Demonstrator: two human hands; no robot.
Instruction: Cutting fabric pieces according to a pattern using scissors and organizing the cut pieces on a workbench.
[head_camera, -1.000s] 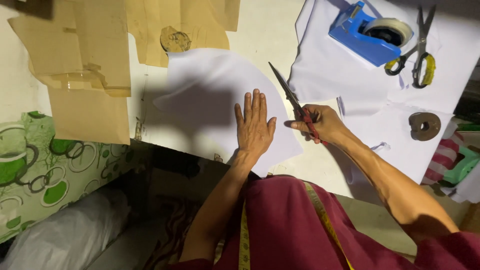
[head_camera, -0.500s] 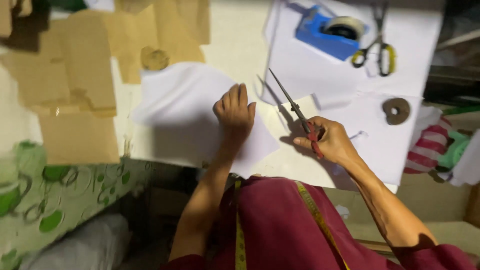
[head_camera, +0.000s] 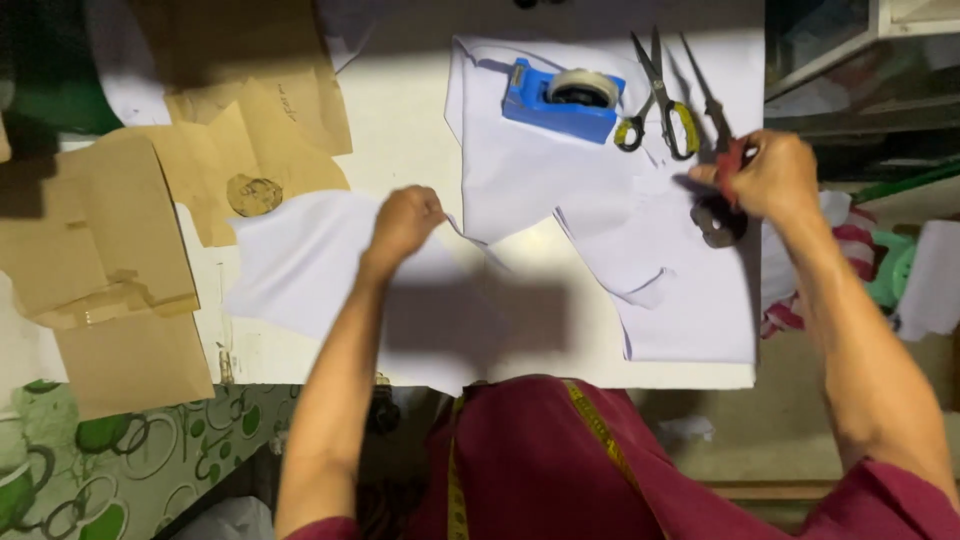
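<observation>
L hand (head_camera: 405, 222) on white paper (head_camera: 300, 265)

Single head-worn view, looking almost straight down from above the person's chest, fairly near, worktop (head_camera: 420, 120) filling the upper frame, both forearms reaching away from the lens, floor and patterned cloth (head_camera: 90, 470) along the lower edge

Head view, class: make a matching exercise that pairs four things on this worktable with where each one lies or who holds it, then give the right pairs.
Things:
1. tape dispenser
2. yellow-handled scissors
3. red-handled scissors
4. white sheet

Places:
A. gripped at its edge by the left hand
B. held in the right hand
C. lying flat on white paper, just right of the blue dispenser
D. standing on white paper, at the far side of the table

Pairs: 1-D, 2-C, 3-B, 4-A
</observation>
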